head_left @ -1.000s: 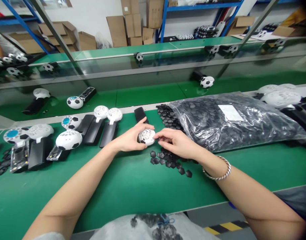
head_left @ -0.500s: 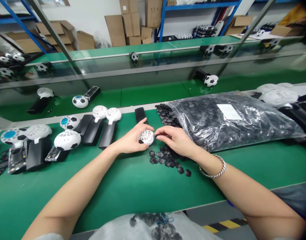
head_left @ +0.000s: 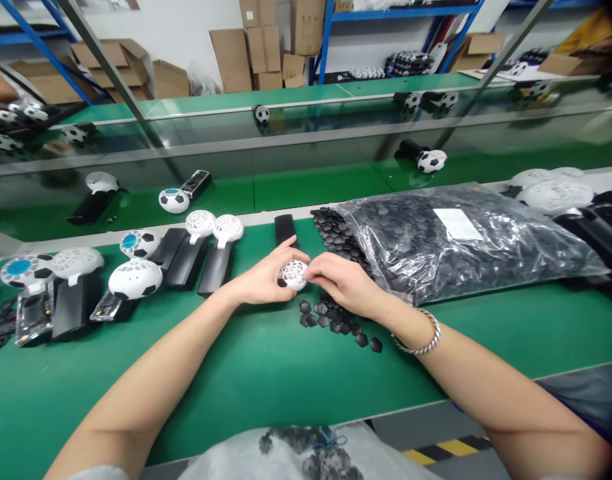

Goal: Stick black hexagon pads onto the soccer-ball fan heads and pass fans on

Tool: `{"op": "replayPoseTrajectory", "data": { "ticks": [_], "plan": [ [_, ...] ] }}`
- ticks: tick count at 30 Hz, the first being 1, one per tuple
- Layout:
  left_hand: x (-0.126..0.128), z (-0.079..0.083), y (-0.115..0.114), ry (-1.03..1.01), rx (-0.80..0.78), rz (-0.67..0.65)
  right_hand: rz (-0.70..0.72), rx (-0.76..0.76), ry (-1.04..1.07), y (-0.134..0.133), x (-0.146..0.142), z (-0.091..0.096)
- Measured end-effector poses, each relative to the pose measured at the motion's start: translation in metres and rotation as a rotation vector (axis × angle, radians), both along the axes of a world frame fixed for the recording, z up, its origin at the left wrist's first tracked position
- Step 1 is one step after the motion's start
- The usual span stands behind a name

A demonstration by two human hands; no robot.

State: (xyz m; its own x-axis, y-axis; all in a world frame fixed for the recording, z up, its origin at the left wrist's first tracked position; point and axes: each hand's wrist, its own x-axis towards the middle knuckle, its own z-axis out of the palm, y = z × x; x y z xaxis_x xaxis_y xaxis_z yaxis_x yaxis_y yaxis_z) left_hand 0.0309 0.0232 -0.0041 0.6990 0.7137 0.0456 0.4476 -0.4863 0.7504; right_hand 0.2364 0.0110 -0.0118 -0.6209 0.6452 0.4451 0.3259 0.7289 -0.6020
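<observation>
My left hand [head_left: 266,275] is closed around a white, football-patterned openwork shell [head_left: 292,272], thumb below and fingers above. A black handle [head_left: 285,230] sticks out behind that hand, seemingly part of the same item. At the shell's right side, my right hand [head_left: 339,279] pinches with thumb and forefinger against its edge. The small black pentagon piece in that pinch is now hidden by the fingertips. Loose black pentagon pieces [head_left: 336,320] lie in a heap below and behind my right hand.
A clear plastic bag [head_left: 481,253] full of black pieces lies to the right. Several ball-headed items with black handles [head_left: 216,270] stand left. Beyond the bench edge, a green conveyor [head_left: 306,180] carries similar items [head_left: 174,200]. White shells [head_left: 553,193] sit far right.
My right hand has moved slightly left, bringing the black pentagon piece up to the shell. Items on the near conveyor have shifted right; those on the far one have shifted left.
</observation>
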Motion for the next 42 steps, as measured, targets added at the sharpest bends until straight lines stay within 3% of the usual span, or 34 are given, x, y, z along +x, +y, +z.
{"op": "replayPoseTrajectory", "data": {
  "ticks": [3, 7, 17, 24, 30, 37, 42],
  "plan": [
    [0.002, -0.002, 0.001, -0.016, -0.019, 0.026, 0.064, 0.068, 0.017, 0.001, -0.004, -0.003],
    [0.005, -0.004, 0.000, -0.058, -0.012, 0.064, 0.026, 0.058, 0.070, 0.004, -0.008, -0.007],
    [0.009, -0.006, -0.001, -0.055, -0.020, 0.112, -0.127, -0.393, 0.142, 0.015, -0.012, -0.006],
    [0.009, -0.012, 0.002, -0.086, -0.007, 0.110, -0.139, -0.499, 0.227, 0.017, -0.019, -0.012],
    [0.002, -0.011, 0.001, -0.077, 0.025, 0.101, -0.285, -0.369, 0.060, 0.011, -0.010, -0.004],
    [-0.008, -0.013, 0.000, 0.056, 0.062, 0.406, 0.144, -0.108, -0.472, -0.012, -0.011, 0.000],
    [-0.016, -0.008, -0.004, -0.051, 0.038, 0.261, 0.104, 0.029, -0.629, -0.020, -0.016, 0.002]
  ]
}}
